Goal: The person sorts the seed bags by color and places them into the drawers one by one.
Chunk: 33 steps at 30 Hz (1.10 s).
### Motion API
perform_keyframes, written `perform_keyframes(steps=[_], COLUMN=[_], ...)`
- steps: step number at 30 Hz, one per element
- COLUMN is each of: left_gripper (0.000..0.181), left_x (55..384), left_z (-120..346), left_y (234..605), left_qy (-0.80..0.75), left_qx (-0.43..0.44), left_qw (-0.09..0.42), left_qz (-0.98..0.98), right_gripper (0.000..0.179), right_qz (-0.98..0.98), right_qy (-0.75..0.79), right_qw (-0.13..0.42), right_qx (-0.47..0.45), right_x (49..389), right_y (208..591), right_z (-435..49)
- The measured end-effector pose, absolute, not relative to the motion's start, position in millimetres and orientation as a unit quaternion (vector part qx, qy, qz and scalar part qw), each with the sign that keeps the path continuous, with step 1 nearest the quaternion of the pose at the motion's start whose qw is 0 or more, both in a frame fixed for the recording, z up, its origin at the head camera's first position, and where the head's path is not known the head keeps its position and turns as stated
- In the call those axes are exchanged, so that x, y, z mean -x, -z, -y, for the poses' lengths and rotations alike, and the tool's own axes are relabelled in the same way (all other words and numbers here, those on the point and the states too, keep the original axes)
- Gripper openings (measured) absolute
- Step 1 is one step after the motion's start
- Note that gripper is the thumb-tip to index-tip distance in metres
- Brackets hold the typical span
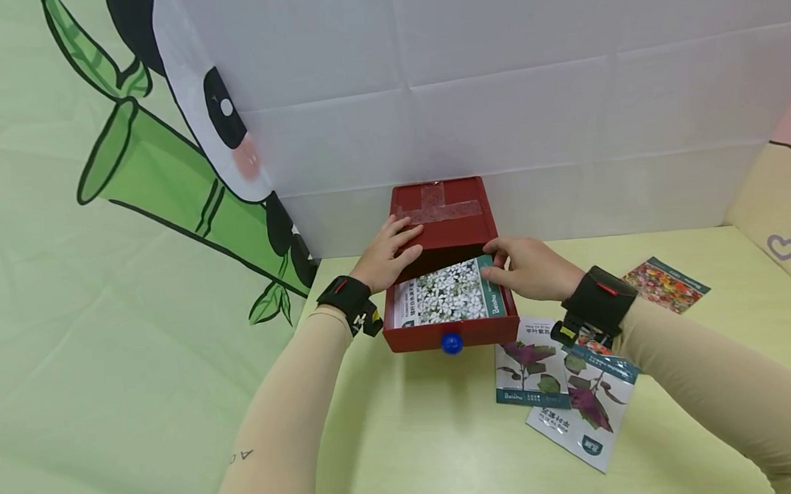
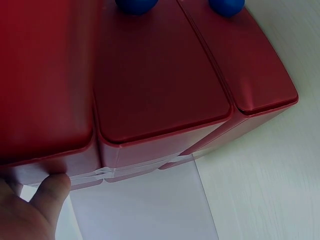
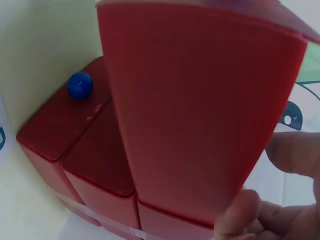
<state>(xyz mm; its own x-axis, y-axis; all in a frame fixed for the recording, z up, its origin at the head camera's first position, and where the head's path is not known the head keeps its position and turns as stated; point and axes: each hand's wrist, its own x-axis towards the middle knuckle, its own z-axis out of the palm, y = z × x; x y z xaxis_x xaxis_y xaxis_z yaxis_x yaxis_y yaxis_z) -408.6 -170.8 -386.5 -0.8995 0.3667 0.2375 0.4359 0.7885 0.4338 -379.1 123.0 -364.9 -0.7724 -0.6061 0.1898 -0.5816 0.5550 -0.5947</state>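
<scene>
The pale yellow table (image 1: pixel 404 438) carries a red drawer unit (image 1: pixel 457 235). Packets (image 1: pixel 530 329) lie to its right, two overlapping.

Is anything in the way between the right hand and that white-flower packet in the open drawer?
Nothing visible. In the head view, the thumb of the right hand is right at the green end of the packet. The left hand rests on the red box, not between them.

White-flower seed packet (image 1: pixel 452 292): "Beishu" on green band, small "FLOWERS SEED" opposite, Chinese characters beside. Left purple-leaf packet (image 1: pixel 532 370): "Beishu" on bottom band. Right purple-leaf packet (image 1: pixel 590 415): Chinese print, too small. Orange-red flower packet (image 1: pixel 664 285): illegible.
</scene>
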Motion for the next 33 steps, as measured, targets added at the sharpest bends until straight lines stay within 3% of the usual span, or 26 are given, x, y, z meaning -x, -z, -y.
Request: perform_keyframes(steps=[8, 25, 33], left_gripper=[0.053, 0.055, 0.056], left_x=[412, 419, 420], left_z=[168, 160, 159], left_y=[388, 391, 386], left_qy=[0.244, 0.240, 0.223], left_qx=[0.205, 0.186, 0.188], left_qw=[0.073, 0.072, 0.058], left_qz=[0.945, 0.950, 0.955], right_gripper=[0.037, 0.028, 0.020], right_qz=[-0.905, -0.896, -0.872], right_qy=[0.257, 0.256, 0.281], right_qw=[-0.021, -0.023, -0.056], right_qx=[0.339, 0.362, 0.396], right_x=[388, 406, 392], right_y=[368, 380, 375], right_z=[-121, -130, -134])
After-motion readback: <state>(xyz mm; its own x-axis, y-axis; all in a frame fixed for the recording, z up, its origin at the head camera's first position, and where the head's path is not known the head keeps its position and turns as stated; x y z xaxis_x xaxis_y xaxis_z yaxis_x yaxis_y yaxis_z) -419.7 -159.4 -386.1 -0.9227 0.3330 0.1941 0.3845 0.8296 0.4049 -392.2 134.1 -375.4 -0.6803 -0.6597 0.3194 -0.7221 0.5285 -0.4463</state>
